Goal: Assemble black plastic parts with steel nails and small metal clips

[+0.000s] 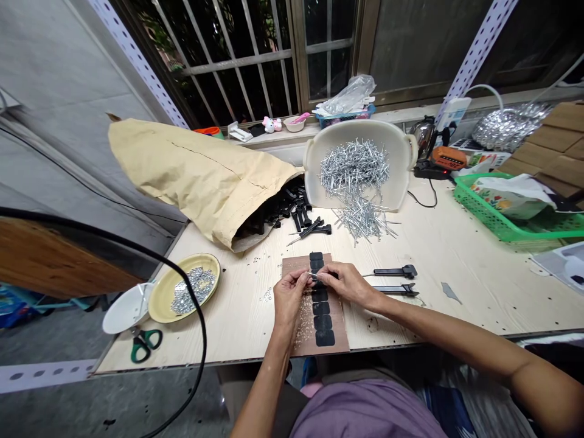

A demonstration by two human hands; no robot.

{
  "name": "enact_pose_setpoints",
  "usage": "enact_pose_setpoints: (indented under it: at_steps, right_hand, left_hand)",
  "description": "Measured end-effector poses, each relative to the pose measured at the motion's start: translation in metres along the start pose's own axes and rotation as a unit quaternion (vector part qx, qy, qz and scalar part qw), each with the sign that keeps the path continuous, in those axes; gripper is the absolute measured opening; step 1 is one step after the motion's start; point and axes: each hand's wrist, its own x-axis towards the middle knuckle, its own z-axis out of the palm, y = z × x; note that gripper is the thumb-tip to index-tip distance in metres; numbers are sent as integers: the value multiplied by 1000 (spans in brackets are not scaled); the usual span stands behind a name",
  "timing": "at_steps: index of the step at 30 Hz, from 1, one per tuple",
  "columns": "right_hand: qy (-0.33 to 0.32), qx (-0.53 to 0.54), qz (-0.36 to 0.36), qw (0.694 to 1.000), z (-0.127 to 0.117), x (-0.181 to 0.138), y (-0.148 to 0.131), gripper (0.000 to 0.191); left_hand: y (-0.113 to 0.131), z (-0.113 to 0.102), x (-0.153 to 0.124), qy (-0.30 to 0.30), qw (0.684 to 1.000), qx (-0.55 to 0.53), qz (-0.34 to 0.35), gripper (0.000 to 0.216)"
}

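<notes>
My left hand (291, 296) and my right hand (347, 282) meet over a brown board (341, 331) at the table's front. Between their closed fingertips is a thin silver metal pin (313, 275), like a nail; its ends are partly hidden. Under my hands a column of black rounded pads (322, 322) runs along the board. To the right of my right hand lie two black plastic pieces with thin shafts, an upper one (393, 272) and a lower one (396, 290). Small pale bits (305, 322) are scattered on the board beside my left wrist.
A tilted white basin (314, 176) spills long silver nails (360, 213). Black plastic parts (298, 213) come out of a paper sack (205, 176). Left are a yellow plate (159, 289) of small metal discs and green-handled scissors (140, 347). A black cable (204, 340) crosses the left foreground; a green basket (497, 222) stands right.
</notes>
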Motion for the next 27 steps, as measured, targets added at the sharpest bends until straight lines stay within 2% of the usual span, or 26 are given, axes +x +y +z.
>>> enact_pose_setpoints:
  at_steps: [4, 9, 16, 20, 24, 27]
  right_hand:
    - [24, -13, -15, 1000, 2, 0, 1, 19]
    - [-20, 39, 25, 999, 0, 6, 3, 22]
    - [-21, -109, -20, 994, -15, -8, 14, 20]
    - [-41, -215, -38, 975, -23, -8, 32, 23]
    - [-50, -251, -78, 963, -21, -4, 41, 25]
    - [-62, -258, -150, 953, -12, -16, 38, 26]
  left_hand:
    - [-2, -1, -1, -8, 1000, -19, -19, 32]
    - [-4, -2, -1, 0, 998, -49, -47, 36]
    - [-6, -5, -7, -36, 998, 23, -55, 42]
    - [-9, -17, -5, -15, 990, 142, 8, 46]
    - [-12, -27, -4, 64, 949, 284, 121, 36]
    - [-13, -26, -7, 94, 922, 341, 158, 32]
